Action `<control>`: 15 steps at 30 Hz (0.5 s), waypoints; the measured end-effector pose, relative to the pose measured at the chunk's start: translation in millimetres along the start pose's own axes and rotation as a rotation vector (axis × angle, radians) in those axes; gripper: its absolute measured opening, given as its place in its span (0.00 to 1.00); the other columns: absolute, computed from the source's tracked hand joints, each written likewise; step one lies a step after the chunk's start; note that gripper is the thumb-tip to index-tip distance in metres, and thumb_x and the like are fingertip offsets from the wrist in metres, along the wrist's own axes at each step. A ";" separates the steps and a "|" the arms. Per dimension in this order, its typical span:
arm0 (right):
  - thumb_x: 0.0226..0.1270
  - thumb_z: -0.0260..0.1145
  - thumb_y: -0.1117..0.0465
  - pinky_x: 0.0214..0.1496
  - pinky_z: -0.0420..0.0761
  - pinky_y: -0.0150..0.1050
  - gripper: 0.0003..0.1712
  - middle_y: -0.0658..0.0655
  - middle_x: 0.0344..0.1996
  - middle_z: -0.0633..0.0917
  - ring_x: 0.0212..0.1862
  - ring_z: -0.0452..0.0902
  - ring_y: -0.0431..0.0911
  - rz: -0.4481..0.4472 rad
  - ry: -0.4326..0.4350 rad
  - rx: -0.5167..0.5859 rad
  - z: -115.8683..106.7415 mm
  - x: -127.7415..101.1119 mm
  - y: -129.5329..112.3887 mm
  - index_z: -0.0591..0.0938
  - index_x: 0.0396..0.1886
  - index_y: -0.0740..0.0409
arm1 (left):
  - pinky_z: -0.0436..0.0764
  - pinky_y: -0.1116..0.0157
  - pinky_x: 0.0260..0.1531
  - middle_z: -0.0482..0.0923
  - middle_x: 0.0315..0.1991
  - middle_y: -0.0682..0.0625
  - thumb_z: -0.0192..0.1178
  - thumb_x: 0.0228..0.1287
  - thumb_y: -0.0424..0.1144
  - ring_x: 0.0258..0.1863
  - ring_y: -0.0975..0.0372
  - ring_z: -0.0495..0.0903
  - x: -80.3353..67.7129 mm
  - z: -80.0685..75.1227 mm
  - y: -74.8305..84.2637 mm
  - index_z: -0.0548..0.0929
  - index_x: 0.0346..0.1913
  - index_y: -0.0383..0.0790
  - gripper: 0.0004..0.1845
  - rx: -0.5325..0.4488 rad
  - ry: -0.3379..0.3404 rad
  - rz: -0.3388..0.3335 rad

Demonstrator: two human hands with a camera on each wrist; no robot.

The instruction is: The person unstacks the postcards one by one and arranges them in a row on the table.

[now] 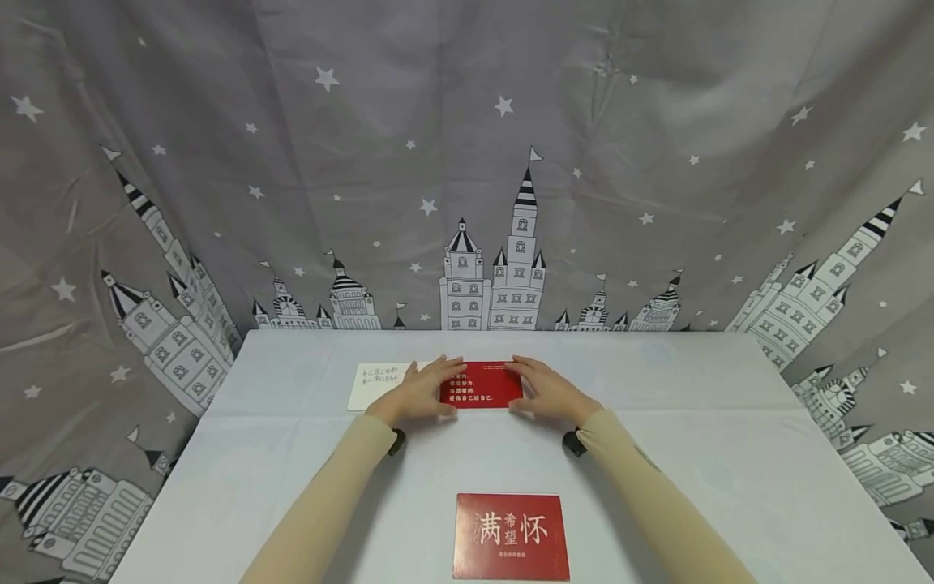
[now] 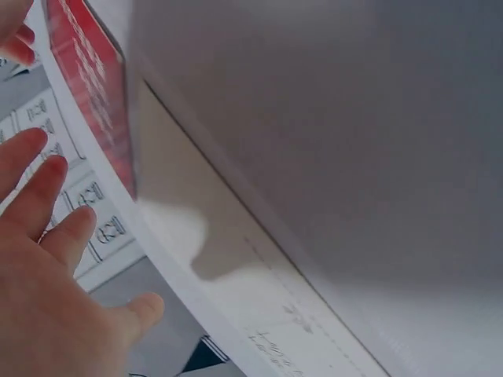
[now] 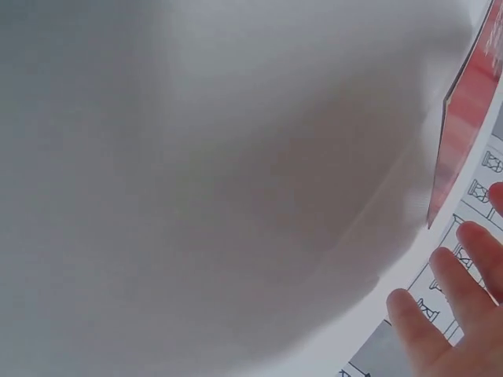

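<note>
Left hand [image 1: 417, 395] and right hand [image 1: 546, 392] lying flat with straight fingers, touching the ends of a red card [image 1: 481, 384], white note [image 1: 375, 385] lying beside, second red card [image 1: 511, 536] sitting nearer.

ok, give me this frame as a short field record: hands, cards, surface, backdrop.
left hand: fingers straight, resting on the left edge of the red rectangular card with small white text
right hand: fingers straight, resting on that card's right edge
cream rectangular card with handwriting: flat, left of the left hand, partly covered by it
red rectangular card with large white characters: flat at the near edge, untouched
surface: white tablecloth
backdrop: grey curtain with castles and stars
</note>
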State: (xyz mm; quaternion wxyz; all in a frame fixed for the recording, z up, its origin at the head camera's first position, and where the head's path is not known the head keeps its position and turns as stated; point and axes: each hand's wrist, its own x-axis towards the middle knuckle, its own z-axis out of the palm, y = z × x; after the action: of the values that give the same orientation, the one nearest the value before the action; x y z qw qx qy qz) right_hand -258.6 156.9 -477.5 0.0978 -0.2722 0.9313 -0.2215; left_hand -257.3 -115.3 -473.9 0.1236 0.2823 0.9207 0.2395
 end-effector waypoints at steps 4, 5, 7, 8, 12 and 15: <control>0.61 0.67 0.51 0.70 0.57 0.52 0.42 0.63 0.70 0.62 0.71 0.53 0.57 -0.033 0.009 0.010 -2.4 -9.1 0.2 0.63 0.72 0.59 | 0.40 0.38 0.65 0.54 0.73 0.45 0.66 0.56 0.43 0.73 0.48 0.45 -4.5 2.1 4.3 0.61 0.72 0.39 0.42 -0.001 0.007 0.020; 0.61 0.67 0.51 0.70 0.57 0.52 0.42 0.64 0.70 0.61 0.71 0.53 0.57 -0.041 0.011 0.008 -3.2 -11.1 0.4 0.63 0.72 0.60 | 0.40 0.38 0.66 0.54 0.73 0.45 0.66 0.56 0.43 0.73 0.48 0.45 -6.1 2.2 5.3 0.61 0.72 0.39 0.42 0.001 0.013 0.027; 0.61 0.67 0.51 0.70 0.56 0.52 0.42 0.64 0.70 0.61 0.71 0.53 0.57 -0.045 0.016 0.011 -4.7 -15.1 0.8 0.62 0.72 0.60 | 0.40 0.39 0.66 0.54 0.73 0.44 0.66 0.57 0.43 0.73 0.47 0.45 -9.5 2.3 8.0 0.61 0.72 0.39 0.41 -0.006 0.026 0.043; 0.61 0.67 0.51 0.70 0.56 0.52 0.42 0.63 0.70 0.61 0.71 0.52 0.57 -0.046 0.019 0.013 -5.3 -17.0 1.0 0.62 0.72 0.60 | 0.40 0.39 0.66 0.54 0.73 0.44 0.66 0.57 0.43 0.73 0.47 0.45 -11.3 2.3 9.7 0.61 0.72 0.39 0.41 -0.012 0.030 0.048; 0.61 0.67 0.51 0.70 0.55 0.52 0.43 0.62 0.71 0.60 0.72 0.51 0.57 -0.052 0.034 0.033 -7.9 -24.3 1.4 0.62 0.72 0.59 | 0.39 0.39 0.66 0.54 0.73 0.45 0.66 0.58 0.44 0.73 0.48 0.45 -19.4 1.9 16.4 0.62 0.72 0.40 0.40 -0.019 0.037 0.058; 0.61 0.67 0.50 0.70 0.56 0.53 0.43 0.61 0.72 0.59 0.72 0.51 0.56 -0.060 0.047 0.048 -9.5 -29.9 0.0 0.62 0.72 0.58 | 0.38 0.39 0.66 0.53 0.73 0.45 0.65 0.59 0.46 0.73 0.48 0.45 -25.1 2.2 20.7 0.62 0.72 0.39 0.39 -0.022 0.046 0.074</control>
State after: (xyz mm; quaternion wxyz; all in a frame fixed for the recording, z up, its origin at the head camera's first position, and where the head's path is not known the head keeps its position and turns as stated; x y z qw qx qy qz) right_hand -236.6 176.7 -467.3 0.0755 -0.2924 0.9192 -0.2528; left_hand -226.7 -113.9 -462.9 0.0967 0.3093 0.9095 0.2603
